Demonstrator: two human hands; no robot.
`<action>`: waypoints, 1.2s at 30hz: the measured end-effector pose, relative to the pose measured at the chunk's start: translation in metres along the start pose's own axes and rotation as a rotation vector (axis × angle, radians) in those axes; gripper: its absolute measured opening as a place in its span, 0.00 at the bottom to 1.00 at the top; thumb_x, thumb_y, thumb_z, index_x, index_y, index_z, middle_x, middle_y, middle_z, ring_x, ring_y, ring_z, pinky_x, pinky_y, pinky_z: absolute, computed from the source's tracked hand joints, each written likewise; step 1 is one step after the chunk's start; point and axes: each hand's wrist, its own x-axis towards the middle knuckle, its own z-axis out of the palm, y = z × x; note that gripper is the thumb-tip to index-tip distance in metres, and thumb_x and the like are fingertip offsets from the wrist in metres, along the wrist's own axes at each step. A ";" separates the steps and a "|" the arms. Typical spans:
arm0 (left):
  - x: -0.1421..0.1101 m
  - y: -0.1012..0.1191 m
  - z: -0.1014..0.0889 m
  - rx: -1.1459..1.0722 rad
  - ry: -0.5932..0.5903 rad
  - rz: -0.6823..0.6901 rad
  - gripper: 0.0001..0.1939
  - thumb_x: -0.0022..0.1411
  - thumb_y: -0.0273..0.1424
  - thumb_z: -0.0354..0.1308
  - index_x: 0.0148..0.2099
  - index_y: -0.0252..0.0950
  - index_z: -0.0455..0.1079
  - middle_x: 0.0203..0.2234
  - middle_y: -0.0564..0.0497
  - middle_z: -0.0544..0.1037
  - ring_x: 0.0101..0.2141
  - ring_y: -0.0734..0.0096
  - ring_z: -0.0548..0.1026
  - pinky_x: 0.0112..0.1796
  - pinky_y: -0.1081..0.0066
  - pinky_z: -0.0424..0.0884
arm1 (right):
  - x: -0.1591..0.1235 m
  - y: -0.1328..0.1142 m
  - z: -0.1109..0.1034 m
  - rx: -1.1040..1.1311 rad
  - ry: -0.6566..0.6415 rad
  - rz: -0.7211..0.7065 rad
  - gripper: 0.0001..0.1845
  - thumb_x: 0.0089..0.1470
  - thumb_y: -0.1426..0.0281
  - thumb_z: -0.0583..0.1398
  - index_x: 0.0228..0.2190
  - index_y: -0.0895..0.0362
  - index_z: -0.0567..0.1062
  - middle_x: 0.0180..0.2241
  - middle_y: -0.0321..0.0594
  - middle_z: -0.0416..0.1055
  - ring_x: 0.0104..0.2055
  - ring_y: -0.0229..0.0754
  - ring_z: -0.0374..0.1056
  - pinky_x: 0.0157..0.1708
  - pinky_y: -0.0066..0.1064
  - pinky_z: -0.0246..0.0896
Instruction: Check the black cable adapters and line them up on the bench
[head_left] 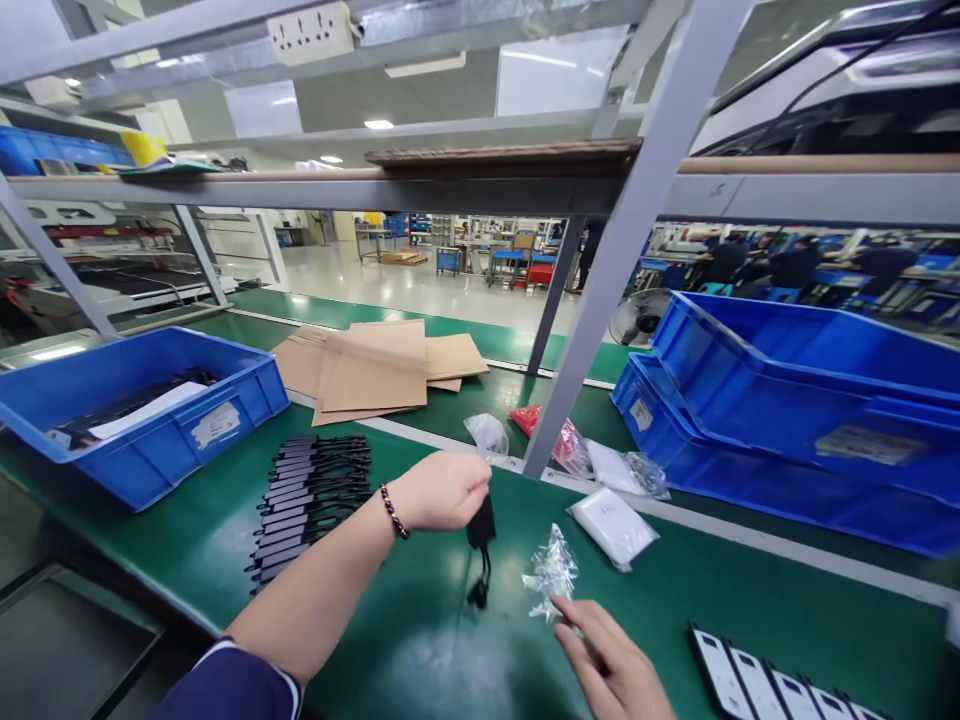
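Note:
My left hand (442,490), with a bead bracelet on the wrist, is closed around a small black part (481,523) whose short black cord (480,585) dangles down to the green table (420,640). My right hand (611,665) lies low at the front with fingers stretched out. Its fingertips touch a crumpled clear plastic bag (551,575). A row of similar black parts (307,500) lies overlapped to the left of my left arm.
A blue bin (150,410) with black parts and a paper stands at the left. Stacked blue bins (787,420) fill the right. Cardboard sheets (375,370), small plastic bags (615,525) and a grey frame post (600,300) lie behind. Black-and-white cards (772,690) line the front right.

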 end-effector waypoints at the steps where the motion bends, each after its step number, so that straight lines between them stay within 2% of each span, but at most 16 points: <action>1: 0.002 0.007 0.003 -0.066 -0.015 0.046 0.10 0.56 0.29 0.43 0.24 0.36 0.60 0.19 0.52 0.64 0.23 0.73 0.60 0.26 0.73 0.54 | 0.006 -0.008 0.007 0.037 -0.053 -0.015 0.16 0.53 0.61 0.48 0.37 0.54 0.69 0.34 0.43 0.68 0.36 0.40 0.64 0.35 0.26 0.59; 3: 0.006 0.014 0.012 -0.202 -0.056 0.099 0.11 0.55 0.28 0.43 0.22 0.36 0.58 0.18 0.54 0.62 0.21 0.76 0.58 0.24 0.74 0.53 | 0.011 -0.019 0.020 0.099 -0.182 -0.027 0.17 0.54 0.62 0.46 0.30 0.56 0.70 0.29 0.41 0.69 0.32 0.38 0.64 0.32 0.26 0.59; 5: 0.010 0.015 0.025 -0.320 -0.084 0.095 0.12 0.56 0.28 0.42 0.20 0.36 0.55 0.17 0.55 0.60 0.21 0.77 0.57 0.24 0.76 0.53 | 0.009 -0.022 0.029 0.129 -0.271 0.000 0.20 0.55 0.61 0.44 0.22 0.57 0.68 0.23 0.37 0.66 0.26 0.36 0.62 0.28 0.25 0.57; 8: 0.013 0.014 0.048 -0.471 -0.059 0.012 0.13 0.56 0.30 0.43 0.20 0.35 0.54 0.17 0.56 0.59 0.21 0.78 0.57 0.24 0.76 0.53 | 0.002 -0.018 0.032 0.109 -0.305 0.053 0.21 0.55 0.61 0.44 0.18 0.57 0.64 0.21 0.35 0.63 0.24 0.35 0.60 0.26 0.24 0.53; 11: 0.011 0.021 0.081 -0.722 0.067 -0.177 0.12 0.57 0.35 0.44 0.25 0.35 0.58 0.19 0.56 0.61 0.21 0.79 0.60 0.24 0.76 0.55 | -0.005 -0.007 0.032 0.034 -0.269 0.079 0.20 0.55 0.61 0.45 0.16 0.57 0.58 0.19 0.33 0.60 0.23 0.33 0.57 0.24 0.23 0.51; 13: 0.007 0.034 0.108 -1.016 0.136 -0.366 0.12 0.57 0.40 0.44 0.35 0.36 0.60 0.20 0.56 0.62 0.19 0.79 0.61 0.23 0.76 0.56 | -0.009 0.002 0.034 -0.042 -0.189 0.120 0.20 0.55 0.61 0.45 0.16 0.57 0.54 0.18 0.32 0.57 0.22 0.33 0.56 0.23 0.24 0.50; 15: 0.003 0.049 0.136 -1.379 0.125 -0.531 0.20 0.56 0.46 0.42 0.45 0.37 0.55 0.21 0.56 0.64 0.18 0.78 0.63 0.21 0.76 0.58 | -0.013 0.009 0.038 -0.138 -0.114 0.168 0.19 0.54 0.61 0.46 0.16 0.56 0.54 0.18 0.32 0.57 0.22 0.33 0.56 0.23 0.24 0.49; 16: 0.000 0.056 0.149 -1.550 0.101 -0.593 0.24 0.55 0.48 0.41 0.46 0.36 0.54 0.21 0.54 0.65 0.19 0.77 0.65 0.22 0.75 0.58 | -0.016 0.011 0.039 -0.186 -0.096 0.182 0.19 0.54 0.61 0.47 0.16 0.56 0.55 0.19 0.32 0.58 0.22 0.34 0.56 0.23 0.25 0.48; 18: -0.005 0.067 0.171 -1.812 0.050 -0.690 0.28 0.54 0.51 0.39 0.45 0.32 0.56 0.22 0.51 0.67 0.20 0.75 0.66 0.22 0.74 0.59 | -0.021 0.014 0.040 -0.252 -0.104 0.188 0.17 0.52 0.61 0.50 0.17 0.56 0.56 0.19 0.33 0.60 0.22 0.35 0.57 0.22 0.25 0.49; 20: -0.010 0.072 0.184 -1.960 0.021 -0.771 0.30 0.53 0.52 0.40 0.43 0.30 0.59 0.21 0.50 0.67 0.19 0.75 0.65 0.20 0.75 0.57 | -0.024 0.013 0.036 -0.259 -0.127 0.188 0.15 0.51 0.61 0.52 0.19 0.55 0.59 0.20 0.32 0.62 0.23 0.35 0.59 0.23 0.25 0.50; 24: -0.017 0.068 0.188 -2.105 -0.141 -0.851 0.30 0.51 0.53 0.42 0.44 0.34 0.60 0.22 0.53 0.66 0.15 0.81 0.61 0.15 0.79 0.46 | -0.019 0.010 0.015 -0.243 -0.022 0.210 0.08 0.54 0.64 0.48 0.29 0.54 0.62 0.26 0.33 0.64 0.26 0.34 0.61 0.26 0.24 0.53; 27: -0.019 0.066 0.183 -2.149 -0.244 -0.852 0.29 0.51 0.54 0.42 0.41 0.34 0.61 0.22 0.54 0.64 0.13 0.86 0.55 0.15 0.80 0.38 | -0.008 0.015 0.006 -0.364 0.100 0.149 0.12 0.56 0.67 0.44 0.25 0.55 0.61 0.23 0.34 0.61 0.25 0.34 0.59 0.25 0.25 0.51; 31: -0.021 0.069 0.179 -2.124 -0.235 -0.856 0.27 0.51 0.53 0.42 0.34 0.32 0.60 0.22 0.53 0.64 0.13 0.87 0.54 0.15 0.79 0.37 | 0.005 0.023 0.011 -0.505 0.164 0.055 0.14 0.56 0.68 0.44 0.21 0.56 0.59 0.20 0.34 0.58 0.22 0.34 0.56 0.24 0.27 0.48; 36: -0.021 0.071 0.180 -2.119 -0.202 -0.871 0.26 0.51 0.53 0.42 0.34 0.32 0.60 0.22 0.53 0.64 0.13 0.86 0.56 0.15 0.79 0.38 | 0.012 0.029 0.021 -0.556 0.153 0.056 0.15 0.56 0.67 0.44 0.21 0.56 0.60 0.20 0.34 0.59 0.23 0.34 0.56 0.25 0.27 0.47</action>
